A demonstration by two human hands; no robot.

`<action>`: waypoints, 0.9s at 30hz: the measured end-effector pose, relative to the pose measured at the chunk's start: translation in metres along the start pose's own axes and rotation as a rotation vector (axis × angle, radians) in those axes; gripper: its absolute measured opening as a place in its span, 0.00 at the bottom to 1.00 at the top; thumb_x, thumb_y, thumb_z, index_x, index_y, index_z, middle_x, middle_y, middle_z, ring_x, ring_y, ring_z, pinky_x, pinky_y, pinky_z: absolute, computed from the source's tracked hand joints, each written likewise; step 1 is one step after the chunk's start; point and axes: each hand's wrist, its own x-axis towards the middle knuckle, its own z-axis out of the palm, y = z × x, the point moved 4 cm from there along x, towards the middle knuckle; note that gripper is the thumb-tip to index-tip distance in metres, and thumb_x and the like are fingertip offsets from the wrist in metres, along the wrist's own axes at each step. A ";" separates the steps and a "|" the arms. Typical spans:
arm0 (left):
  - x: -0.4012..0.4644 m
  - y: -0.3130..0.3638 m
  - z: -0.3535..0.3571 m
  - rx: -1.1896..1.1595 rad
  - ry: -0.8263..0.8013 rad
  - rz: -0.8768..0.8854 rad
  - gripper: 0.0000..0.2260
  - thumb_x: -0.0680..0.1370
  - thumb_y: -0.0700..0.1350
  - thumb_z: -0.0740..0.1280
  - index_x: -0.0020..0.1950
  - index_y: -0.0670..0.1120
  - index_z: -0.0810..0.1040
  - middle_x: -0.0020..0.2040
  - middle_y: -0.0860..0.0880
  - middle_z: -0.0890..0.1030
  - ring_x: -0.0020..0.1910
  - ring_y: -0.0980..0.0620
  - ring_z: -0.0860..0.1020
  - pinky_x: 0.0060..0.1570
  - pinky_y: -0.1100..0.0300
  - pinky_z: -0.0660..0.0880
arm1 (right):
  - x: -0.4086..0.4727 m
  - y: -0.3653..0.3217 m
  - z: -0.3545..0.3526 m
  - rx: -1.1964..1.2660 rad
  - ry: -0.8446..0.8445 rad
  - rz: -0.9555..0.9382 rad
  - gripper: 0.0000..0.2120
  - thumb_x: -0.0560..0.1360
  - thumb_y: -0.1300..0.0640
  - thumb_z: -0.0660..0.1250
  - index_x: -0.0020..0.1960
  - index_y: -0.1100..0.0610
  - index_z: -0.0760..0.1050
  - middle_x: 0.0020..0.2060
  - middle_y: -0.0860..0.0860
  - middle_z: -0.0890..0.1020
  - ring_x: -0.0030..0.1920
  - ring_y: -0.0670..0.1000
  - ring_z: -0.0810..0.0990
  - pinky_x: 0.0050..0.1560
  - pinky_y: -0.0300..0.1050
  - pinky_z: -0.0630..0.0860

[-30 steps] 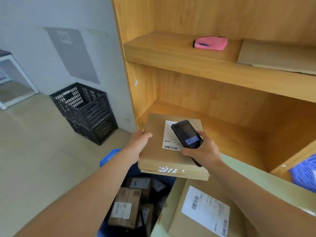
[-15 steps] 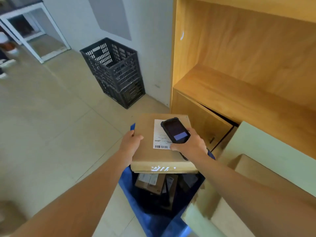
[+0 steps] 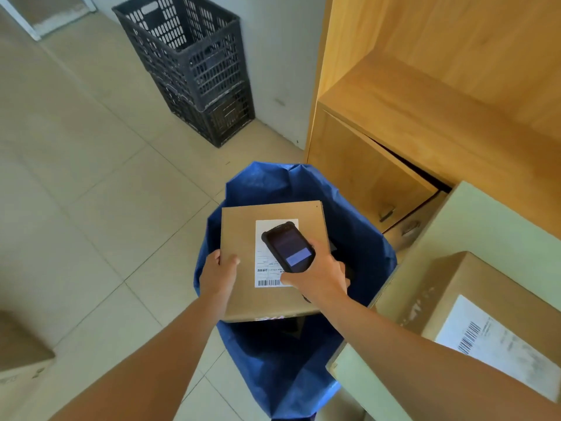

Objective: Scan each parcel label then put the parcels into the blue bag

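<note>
Cardboard parcel point(image 3: 243, 262) flat over blue bag point(image 3: 358, 226) mouth; left hand point(image 3: 219, 270) grips its edge, right hand point(image 3: 315, 276) clutches handheld scanner point(image 3: 287, 249) (also steadying parcel). Uneven release could tip it onto the bag rim.

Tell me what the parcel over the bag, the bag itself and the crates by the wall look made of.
Parcel: brown cardboard, matte, with a white paper label.
Bag: probably woven plastic sheet, slightly shiny blue with stiff creases.
Crates: black moulded plastic, going by the slotted lattice walls.
</note>
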 end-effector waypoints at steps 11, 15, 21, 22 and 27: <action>-0.025 0.057 -0.001 0.100 -0.048 0.256 0.32 0.77 0.58 0.60 0.81 0.58 0.56 0.80 0.52 0.60 0.78 0.47 0.60 0.74 0.45 0.60 | -0.003 -0.009 -0.048 -0.171 0.081 -0.114 0.48 0.62 0.38 0.79 0.76 0.43 0.60 0.66 0.47 0.76 0.65 0.54 0.76 0.62 0.56 0.77; -0.050 0.084 0.002 0.107 -0.057 0.291 0.28 0.81 0.55 0.58 0.81 0.58 0.56 0.79 0.51 0.62 0.77 0.46 0.62 0.69 0.52 0.62 | -0.023 -0.013 -0.089 -0.279 0.102 -0.200 0.48 0.63 0.37 0.78 0.76 0.42 0.59 0.67 0.47 0.75 0.66 0.54 0.75 0.60 0.54 0.77; -0.109 0.132 0.018 0.062 -0.164 0.380 0.26 0.82 0.54 0.57 0.81 0.58 0.55 0.78 0.47 0.65 0.75 0.44 0.65 0.69 0.51 0.61 | -0.071 -0.006 -0.166 -0.425 0.177 -0.240 0.47 0.64 0.39 0.78 0.76 0.41 0.58 0.62 0.47 0.76 0.61 0.54 0.77 0.55 0.53 0.78; -0.123 0.138 0.023 0.068 -0.193 0.392 0.26 0.83 0.53 0.57 0.81 0.58 0.55 0.78 0.48 0.64 0.75 0.44 0.64 0.70 0.50 0.60 | -0.081 -0.001 -0.178 -0.469 0.183 -0.251 0.46 0.64 0.40 0.78 0.76 0.41 0.59 0.60 0.47 0.77 0.59 0.54 0.78 0.53 0.52 0.79; -0.194 0.148 0.055 0.156 -0.339 0.422 0.24 0.84 0.54 0.56 0.80 0.54 0.60 0.79 0.49 0.62 0.77 0.46 0.60 0.72 0.51 0.57 | -0.135 0.030 -0.231 -0.710 0.183 -0.249 0.46 0.64 0.42 0.80 0.76 0.45 0.62 0.58 0.49 0.78 0.58 0.56 0.79 0.49 0.49 0.76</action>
